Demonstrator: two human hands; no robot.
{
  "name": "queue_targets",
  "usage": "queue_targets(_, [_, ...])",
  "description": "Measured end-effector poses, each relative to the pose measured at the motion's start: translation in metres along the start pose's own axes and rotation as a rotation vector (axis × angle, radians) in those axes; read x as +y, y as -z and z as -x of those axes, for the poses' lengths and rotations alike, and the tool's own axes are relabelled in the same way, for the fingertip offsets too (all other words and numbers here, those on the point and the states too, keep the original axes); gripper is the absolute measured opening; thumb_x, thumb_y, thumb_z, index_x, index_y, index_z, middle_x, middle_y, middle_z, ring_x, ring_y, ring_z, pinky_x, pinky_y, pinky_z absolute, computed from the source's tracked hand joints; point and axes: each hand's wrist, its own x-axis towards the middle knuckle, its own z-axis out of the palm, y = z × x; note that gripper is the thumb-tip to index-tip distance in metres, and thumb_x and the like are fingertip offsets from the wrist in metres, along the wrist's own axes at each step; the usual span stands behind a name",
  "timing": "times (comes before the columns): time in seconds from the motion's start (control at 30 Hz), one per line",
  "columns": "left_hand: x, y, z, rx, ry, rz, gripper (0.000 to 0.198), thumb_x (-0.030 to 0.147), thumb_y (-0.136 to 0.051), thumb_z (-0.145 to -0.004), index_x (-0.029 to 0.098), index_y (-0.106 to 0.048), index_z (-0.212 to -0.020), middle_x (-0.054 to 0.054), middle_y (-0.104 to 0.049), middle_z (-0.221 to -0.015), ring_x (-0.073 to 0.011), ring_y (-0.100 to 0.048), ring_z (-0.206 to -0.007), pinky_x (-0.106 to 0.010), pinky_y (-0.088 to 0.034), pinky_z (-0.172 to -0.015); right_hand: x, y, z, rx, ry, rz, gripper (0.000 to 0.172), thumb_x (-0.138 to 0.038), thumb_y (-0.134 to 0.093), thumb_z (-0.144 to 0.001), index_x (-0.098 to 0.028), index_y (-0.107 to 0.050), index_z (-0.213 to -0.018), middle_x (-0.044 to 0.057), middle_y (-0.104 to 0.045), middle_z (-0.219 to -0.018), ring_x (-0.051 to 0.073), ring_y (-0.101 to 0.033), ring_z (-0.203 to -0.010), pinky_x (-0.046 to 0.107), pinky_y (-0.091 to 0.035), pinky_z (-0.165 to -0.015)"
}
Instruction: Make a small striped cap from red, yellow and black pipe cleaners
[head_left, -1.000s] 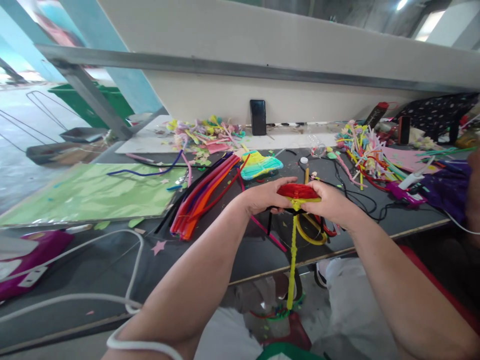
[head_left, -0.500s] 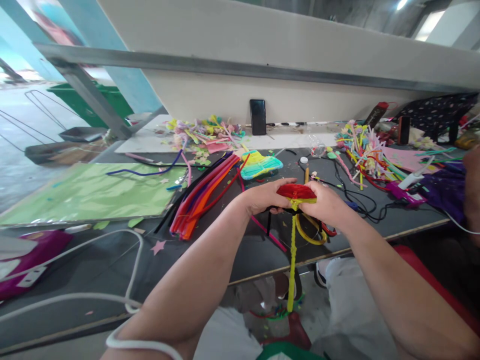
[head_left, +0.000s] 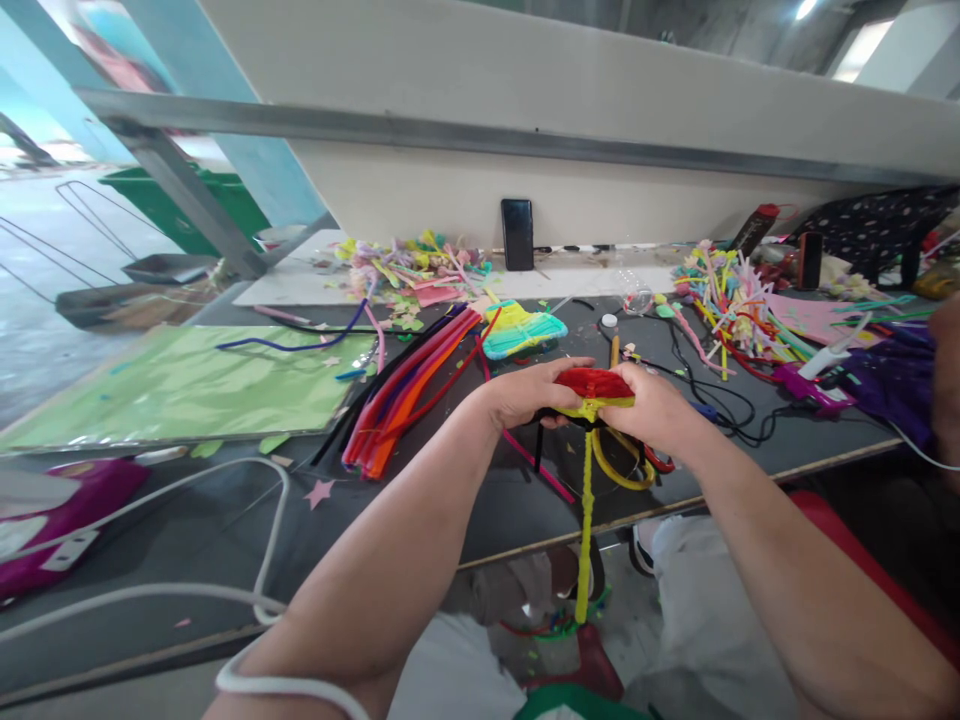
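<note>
My left hand (head_left: 529, 392) pinches the left side of a red, yellow and black pipe-cleaner piece (head_left: 596, 382), just above the table's front edge. On its right side, my right hand (head_left: 660, 408) grips the same piece, thumb on top. A yellow pipe-cleaner stem (head_left: 586, 540) hangs straight down from the middle of it, past the table edge. Most of the black part underneath is hidden by my fingers. Behind the right hand lies a yellow loop (head_left: 626, 472). To the left rests a bundle of red, orange, purple and black pipe cleaners (head_left: 409, 400).
A yellow and turquoise fuzzy piece (head_left: 521, 330) lies beyond my hands. A phone (head_left: 517, 235) leans on the back panel between heaps of coloured pieces. Purple glue guns (head_left: 814, 388) lie at both sides; a white cable (head_left: 277, 690) crosses my left forearm. Another person's arm (head_left: 946, 375) shows far right.
The view has shifted very slightly. Both hands keep their hold on the pipe-cleaner piece, with hardly any visible movement.
</note>
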Motion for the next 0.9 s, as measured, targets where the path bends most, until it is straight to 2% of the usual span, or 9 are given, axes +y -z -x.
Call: queue_targets(0.9, [0.0026,-0.0053,0.0000,0.054,0.017,-0.004,0.083,0.016,-0.066,-0.065,0.021,-0.034,-0.141,-0.002,-0.057,-0.084,-0.0074,-0.048,-0.054,-0.018,-0.032,-0.043,-0.0004,-0.0019,0.0007,0.027,0.015,0.004,0.029,-0.023,-0.062,-0.069,-0.022,-0.060,-0.098,0.003,-0.070,-0.087,0.019,-0.063,-0.079,0.025,-0.041,-0.062])
